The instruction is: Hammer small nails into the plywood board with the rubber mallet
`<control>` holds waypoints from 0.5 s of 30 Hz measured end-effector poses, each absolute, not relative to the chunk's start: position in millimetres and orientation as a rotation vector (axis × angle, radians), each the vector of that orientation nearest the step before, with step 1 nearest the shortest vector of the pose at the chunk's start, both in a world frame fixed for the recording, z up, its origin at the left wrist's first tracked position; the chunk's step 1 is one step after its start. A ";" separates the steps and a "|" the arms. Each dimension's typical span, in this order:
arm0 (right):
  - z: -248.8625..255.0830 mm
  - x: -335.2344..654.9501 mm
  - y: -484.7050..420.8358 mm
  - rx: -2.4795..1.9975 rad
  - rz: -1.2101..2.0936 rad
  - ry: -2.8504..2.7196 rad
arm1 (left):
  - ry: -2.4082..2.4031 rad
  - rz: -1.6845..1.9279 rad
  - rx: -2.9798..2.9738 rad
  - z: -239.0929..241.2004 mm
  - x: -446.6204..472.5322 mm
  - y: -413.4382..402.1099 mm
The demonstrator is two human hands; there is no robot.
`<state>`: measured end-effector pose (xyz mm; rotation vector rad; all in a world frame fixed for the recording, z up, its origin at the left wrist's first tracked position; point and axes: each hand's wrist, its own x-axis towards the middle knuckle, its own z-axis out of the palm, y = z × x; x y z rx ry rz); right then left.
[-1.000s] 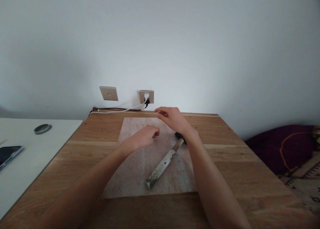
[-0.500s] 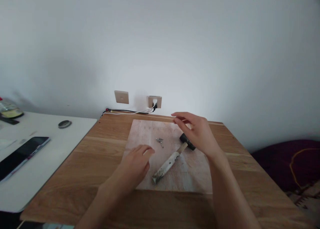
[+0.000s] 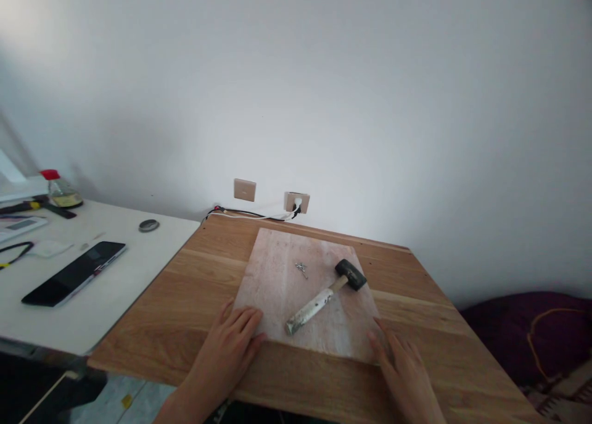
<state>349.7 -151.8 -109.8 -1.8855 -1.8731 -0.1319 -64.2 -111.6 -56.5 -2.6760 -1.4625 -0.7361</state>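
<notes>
A pale pinkish board (image 3: 272, 288) lies on the wooden tabletop. My left hand (image 3: 234, 337) holds its near left corner, fingers over the top and thumb by the front edge. At the near right corner, my right hand (image 3: 402, 362) grips the board with thumb and fingers around the corner. Between them a mallet (image 3: 309, 310) rests diagonally, its black head far right and its worn, white-wrapped handle toward me. A small pile of metal pieces, like nails or screws (image 3: 301, 268), sits left of the mallet head. Neither hand touches the mallet or the pile.
Left of the wooden tabletop (image 3: 185, 288) stands a white table (image 3: 111, 276) with a phone-like black device (image 3: 74, 273), a round dark item (image 3: 148, 225) and a red-capped bottle (image 3: 65, 189). Cables (image 3: 254, 214) run along the wall to a socket (image 3: 296, 202). Purple fabric (image 3: 518, 325) lies at right.
Both hands have come down toward me onto the board's near corners; the right one was raised above the mallet head. The view has shifted left, showing more of the white table.
</notes>
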 end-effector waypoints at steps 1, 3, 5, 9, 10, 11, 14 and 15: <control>-110.2 342.1 -151.8 -1.863 -0.120 -1.879 | -1.469 -0.735 -2.655 -58.3 -68.9 -111.6; -109.6 322.8 -150.6 -1.835 -0.101 -1.885 | -1.494 -0.728 -2.605 -61.9 -83.4 -111.1; -107.8 299.5 -149.0 -1.830 -0.070 -1.889 | -1.560 -0.700 -2.546 -65.1 -103.3 -110.1; -97.8 247.9 -145.6 -1.837 0.083 -1.946 | -1.763 -0.569 -2.422 -70.6 -147.5 -108.1; -93.5 235.5 -144.6 -1.843 0.116 -1.963 | -1.803 -0.522 -2.401 -72.1 -157.7 -107.7; -88.7 223.8 -143.6 -1.856 0.149 -1.979 | -1.831 -0.473 -2.386 -73.7 -167.0 -107.4; -72.4 194.6 -139.4 -1.911 0.229 -2.028 | -1.867 -0.349 -2.355 -76.9 -189.3 -106.9; -67.1 187.2 -137.6 -1.930 0.255 -2.048 | -1.876 -0.322 -2.344 -77.0 -194.6 -106.9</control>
